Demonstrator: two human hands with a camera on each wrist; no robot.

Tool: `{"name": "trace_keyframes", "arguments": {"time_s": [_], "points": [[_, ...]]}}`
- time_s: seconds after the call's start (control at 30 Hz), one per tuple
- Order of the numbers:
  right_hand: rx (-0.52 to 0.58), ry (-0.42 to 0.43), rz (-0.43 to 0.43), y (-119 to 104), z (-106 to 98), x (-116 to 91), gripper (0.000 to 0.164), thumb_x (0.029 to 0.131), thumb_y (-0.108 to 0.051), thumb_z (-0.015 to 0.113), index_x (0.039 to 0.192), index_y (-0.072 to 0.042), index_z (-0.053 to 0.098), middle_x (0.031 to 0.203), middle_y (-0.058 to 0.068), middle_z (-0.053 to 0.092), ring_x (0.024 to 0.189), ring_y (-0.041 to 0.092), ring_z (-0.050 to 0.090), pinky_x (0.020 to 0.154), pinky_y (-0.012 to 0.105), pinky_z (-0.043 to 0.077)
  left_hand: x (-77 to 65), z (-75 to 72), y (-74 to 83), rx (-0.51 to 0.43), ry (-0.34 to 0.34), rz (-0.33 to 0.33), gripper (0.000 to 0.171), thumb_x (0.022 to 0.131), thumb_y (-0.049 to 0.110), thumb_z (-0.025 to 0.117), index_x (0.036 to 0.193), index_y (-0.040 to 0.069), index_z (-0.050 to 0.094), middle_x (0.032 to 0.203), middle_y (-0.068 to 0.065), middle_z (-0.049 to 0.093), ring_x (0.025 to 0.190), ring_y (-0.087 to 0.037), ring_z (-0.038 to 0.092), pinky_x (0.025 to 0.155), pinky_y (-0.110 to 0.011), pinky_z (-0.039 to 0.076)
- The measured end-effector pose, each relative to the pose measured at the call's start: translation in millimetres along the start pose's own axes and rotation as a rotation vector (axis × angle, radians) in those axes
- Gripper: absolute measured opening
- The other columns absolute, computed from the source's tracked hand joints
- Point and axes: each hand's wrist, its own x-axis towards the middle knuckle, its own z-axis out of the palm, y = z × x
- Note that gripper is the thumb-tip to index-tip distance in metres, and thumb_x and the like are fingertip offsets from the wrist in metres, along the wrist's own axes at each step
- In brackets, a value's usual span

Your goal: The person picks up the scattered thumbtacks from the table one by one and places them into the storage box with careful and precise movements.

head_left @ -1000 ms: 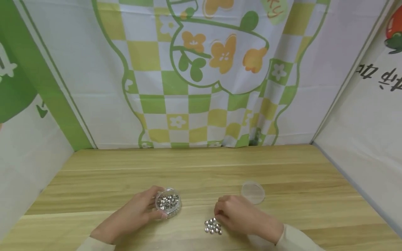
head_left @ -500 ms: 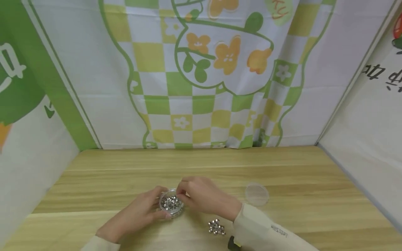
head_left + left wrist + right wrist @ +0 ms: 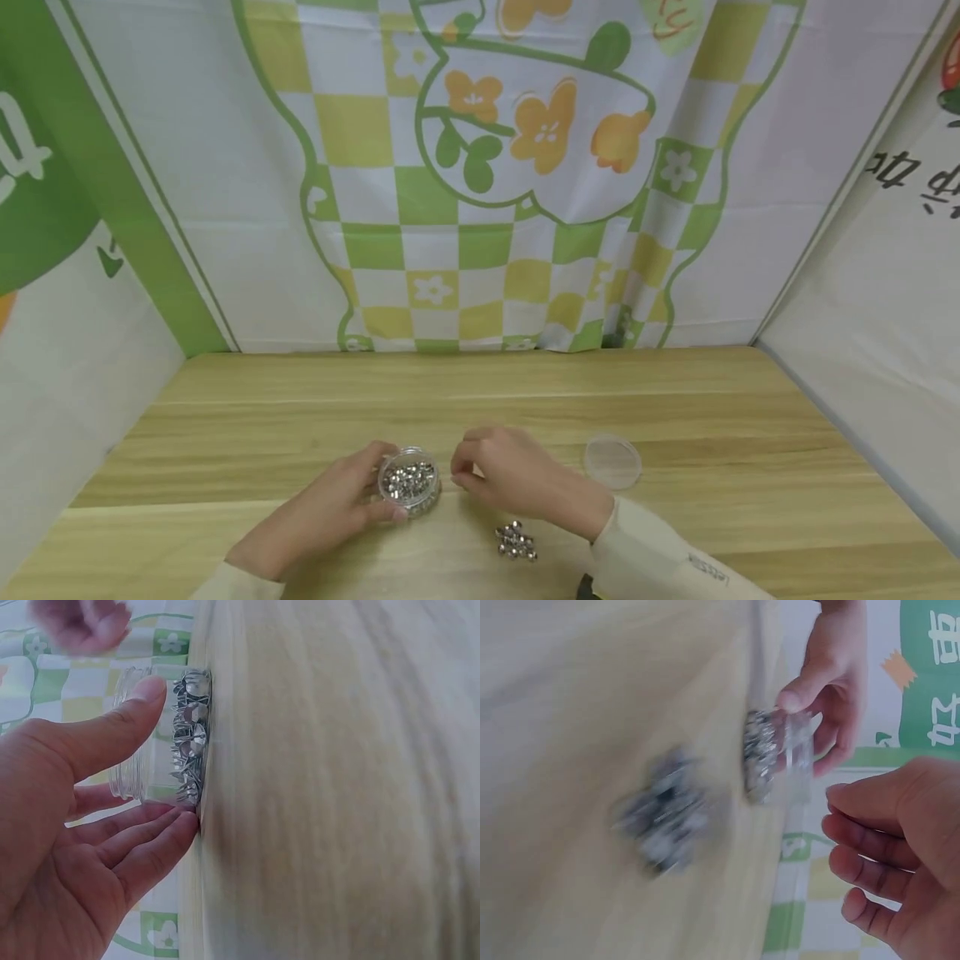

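Note:
My left hand (image 3: 339, 504) holds a small clear round jar (image 3: 157, 776), thumb on one side and fingers on the other. Shiny silver thumbtacks (image 3: 193, 739) with thin points lie in the jar's bottom, and its top is uncovered. Just right of the jar, my right hand (image 3: 510, 473) hovers with loosely bent fingers. Its thumb and fingertips stand slightly apart in the right wrist view, and nothing shows between them. Several more thumbtacks (image 3: 517, 542) form a small pile on the table, nearer to me than the right hand.
A clear round lid (image 3: 612, 462) lies flat on the wooden table (image 3: 300, 400), right of the right hand. Behind the table hangs a checked, flowered curtain (image 3: 480, 250). White side walls (image 3: 862, 333) flank it. Part of a black object (image 3: 586, 587) shows beneath the right sleeve.
My right hand went from the thumbtack pile left to the jar's rim, then drew back a little to the right. My left hand keeps its hold on the jar.

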Motion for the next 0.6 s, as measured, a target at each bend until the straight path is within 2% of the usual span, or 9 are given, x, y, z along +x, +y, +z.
{"name": "trace_keyframes", "arguments": {"time_s": [0.17, 0.3, 0.6], "points": [[0.038, -0.045, 0.024, 13.0, -3.7, -39.0, 0.006, 0.087, -0.011, 0.07, 0.085, -0.013, 0.075, 0.081, -0.005, 0.071, 0.07, -0.001, 0.059, 0.06, 0.017, 0.057, 2.3, 1.2, 1.3, 0.032, 0.014, 0.023, 0.071, 0.077, 0.033, 0.077, 0.132, 0.0, 0.048, 0.122, -0.02, 0.065, 0.11, -0.035, 0.061, 0.094, -0.062, 0.051], [0.062, -0.063, 0.019, 20.2, -3.4, -59.7, 0.005, 0.084, -0.011, 0.072, 0.085, -0.014, 0.075, 0.081, -0.007, 0.071, 0.07, -0.003, 0.059, 0.06, 0.015, 0.057, 2.5, 0.3, 2.3, 0.052, 0.016, 0.049, 0.067, 0.077, 0.031, 0.078, 0.131, 0.003, 0.05, 0.122, -0.018, 0.065, 0.109, -0.036, 0.06, 0.092, -0.064, 0.051], [0.033, -0.057, -0.025, 26.6, 4.1, -73.1, 0.007, 0.081, -0.01, 0.074, 0.081, -0.017, 0.074, 0.078, -0.011, 0.07, 0.072, -0.004, 0.058, 0.065, 0.016, 0.058, 4.7, -1.9, 3.7, 0.046, 0.0, 0.046, 0.065, 0.077, 0.035, 0.077, 0.13, 0.007, 0.052, 0.12, -0.015, 0.066, 0.108, -0.034, 0.061, 0.092, -0.064, 0.051]]}}
